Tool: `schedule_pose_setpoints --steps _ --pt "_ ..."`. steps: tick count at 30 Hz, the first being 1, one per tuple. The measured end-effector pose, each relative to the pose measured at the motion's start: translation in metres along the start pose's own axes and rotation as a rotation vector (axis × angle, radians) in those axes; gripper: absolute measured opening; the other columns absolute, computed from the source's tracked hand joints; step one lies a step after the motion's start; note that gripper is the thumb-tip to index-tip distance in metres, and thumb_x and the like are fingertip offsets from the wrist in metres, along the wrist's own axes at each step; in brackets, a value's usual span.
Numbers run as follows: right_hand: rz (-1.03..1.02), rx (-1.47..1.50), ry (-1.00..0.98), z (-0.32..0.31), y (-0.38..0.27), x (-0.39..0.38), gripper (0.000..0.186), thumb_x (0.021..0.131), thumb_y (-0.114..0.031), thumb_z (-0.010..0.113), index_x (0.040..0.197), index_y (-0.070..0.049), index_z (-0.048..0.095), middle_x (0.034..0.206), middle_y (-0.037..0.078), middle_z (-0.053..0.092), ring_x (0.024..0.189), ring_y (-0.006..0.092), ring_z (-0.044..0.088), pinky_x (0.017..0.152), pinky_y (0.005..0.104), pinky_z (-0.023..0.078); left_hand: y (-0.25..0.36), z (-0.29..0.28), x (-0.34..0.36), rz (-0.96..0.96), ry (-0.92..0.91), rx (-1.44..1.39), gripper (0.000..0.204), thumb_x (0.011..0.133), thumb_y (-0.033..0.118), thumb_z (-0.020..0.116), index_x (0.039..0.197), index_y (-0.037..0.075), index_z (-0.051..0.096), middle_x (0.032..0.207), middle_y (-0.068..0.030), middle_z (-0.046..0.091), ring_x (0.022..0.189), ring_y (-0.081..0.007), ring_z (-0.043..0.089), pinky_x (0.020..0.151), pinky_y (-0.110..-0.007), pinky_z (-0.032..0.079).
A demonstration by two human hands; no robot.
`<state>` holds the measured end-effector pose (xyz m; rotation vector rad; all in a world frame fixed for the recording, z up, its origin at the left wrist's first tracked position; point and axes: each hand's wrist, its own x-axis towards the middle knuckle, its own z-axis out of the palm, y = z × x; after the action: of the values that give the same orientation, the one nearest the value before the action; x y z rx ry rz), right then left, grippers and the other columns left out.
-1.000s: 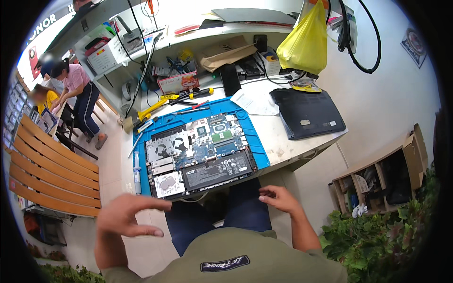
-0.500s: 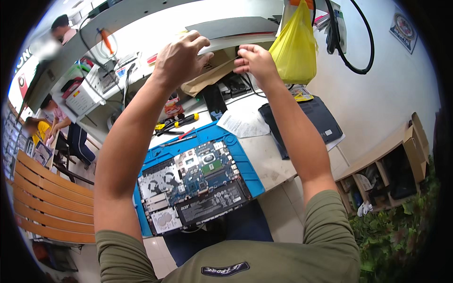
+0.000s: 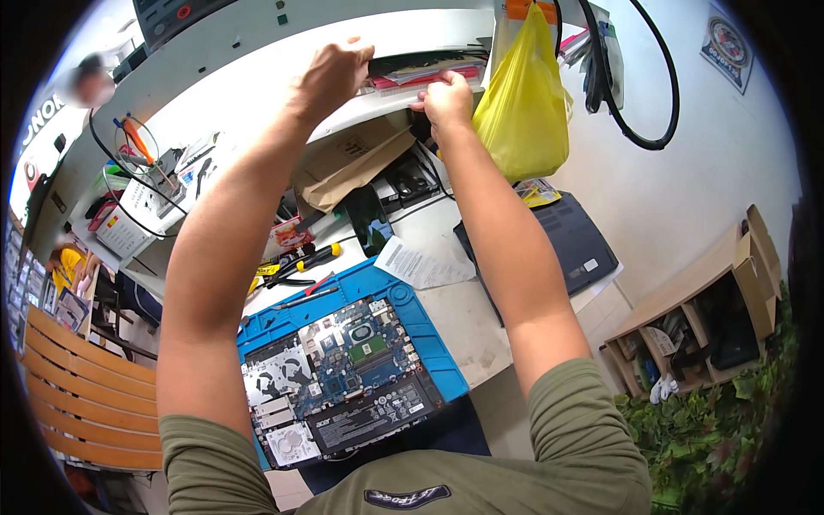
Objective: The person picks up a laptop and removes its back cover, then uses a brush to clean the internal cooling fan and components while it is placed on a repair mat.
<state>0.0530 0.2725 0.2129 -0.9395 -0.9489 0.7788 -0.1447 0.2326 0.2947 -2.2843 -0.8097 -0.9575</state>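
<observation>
Both my arms reach over an opened laptop base [image 3: 343, 369] to the shelf above. My left hand [image 3: 333, 79] has its fingers curled at the left end of a stack of papers and folders [image 3: 421, 75]. A thin dark sheet edge [image 3: 429, 60] tops that stack. My right hand [image 3: 448, 105] is closed at the stack's front edge, thumb and fingers bent together. What either hand grips, if anything, is hidden. The laptop's circuit board, black battery [image 3: 373, 416] and silver drive [image 3: 293, 444] show, and it lies on a blue work mat [image 3: 433, 356].
A yellow plastic bag [image 3: 524, 103] hangs right of my right hand, near a black cable loop [image 3: 674, 77]. Below the shelf are brown paper packaging [image 3: 356, 163], a phone [image 3: 367, 219], a printed sheet [image 3: 427, 262] and screwdrivers [image 3: 300, 268]. A dark laptop panel [image 3: 562, 240] lies right.
My right hand has shifted left to the stack's edge, and my left hand's fingers have curled in. The broad grey panel on the shelf no longer shows its face; the view has shifted.
</observation>
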Motion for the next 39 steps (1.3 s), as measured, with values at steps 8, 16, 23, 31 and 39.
schedule_pose_setpoints --steps 8,16,23,31,39 --pt "-0.410 -0.446 0.250 0.009 -0.005 0.015 0.037 0.097 -0.019 0.074 0.126 0.003 0.072 0.112 0.020 0.074 0.094 0.0333 0.072 0.089 0.0486 0.063 -0.017 -0.003 0.010 -0.056 0.018 0.178 0.025 0.103 0.020 0.069 0.123 0.009 0.077 0.090 -0.0223 0.076 0.076 -0.0388 0.077 0.075 -0.044 0.064" --pt "-0.616 -1.268 -0.174 0.042 -0.024 0.021 0.068 0.085 -0.054 0.073 0.131 -0.003 0.074 0.140 0.020 0.069 0.141 0.0377 0.055 0.123 0.0516 0.037 -0.027 0.005 0.007 -0.102 0.046 0.176 0.032 0.106 0.025 0.065 0.131 0.008 0.075 0.090 -0.0237 0.076 0.083 -0.0392 0.077 0.082 -0.044 0.064" --pt "-0.786 -1.256 -0.391 0.061 -0.022 0.027 0.038 0.087 -0.027 0.071 0.115 -0.003 0.080 0.122 0.020 0.078 0.118 0.0373 0.072 0.106 0.0485 0.057 -0.031 0.007 0.013 -0.070 0.076 0.180 0.032 0.106 0.026 0.066 0.128 0.006 0.077 0.091 -0.0234 0.076 0.083 -0.0387 0.077 0.081 -0.044 0.064" --pt "-1.072 -1.354 -0.301 0.062 -0.017 0.032 0.019 0.088 -0.013 0.067 0.092 -0.004 0.083 0.100 0.017 0.081 0.102 0.0356 0.078 0.092 0.0461 0.063 -0.035 0.009 0.016 -0.083 0.101 0.166 0.030 0.105 0.024 0.067 0.128 0.006 0.078 0.096 -0.0225 0.077 0.088 -0.0397 0.077 0.082 -0.043 0.063" --pt "-1.036 -1.505 -0.377 0.061 -0.027 0.033 0.015 0.089 -0.013 0.070 0.093 -0.009 0.084 0.097 0.017 0.082 0.097 0.0331 0.080 0.088 0.0453 0.063 -0.038 0.014 0.013 -0.066 0.155 0.184 0.032 0.105 0.024 0.067 0.129 0.006 0.077 0.100 -0.0216 0.078 0.088 -0.0400 0.076 0.084 -0.044 0.063"
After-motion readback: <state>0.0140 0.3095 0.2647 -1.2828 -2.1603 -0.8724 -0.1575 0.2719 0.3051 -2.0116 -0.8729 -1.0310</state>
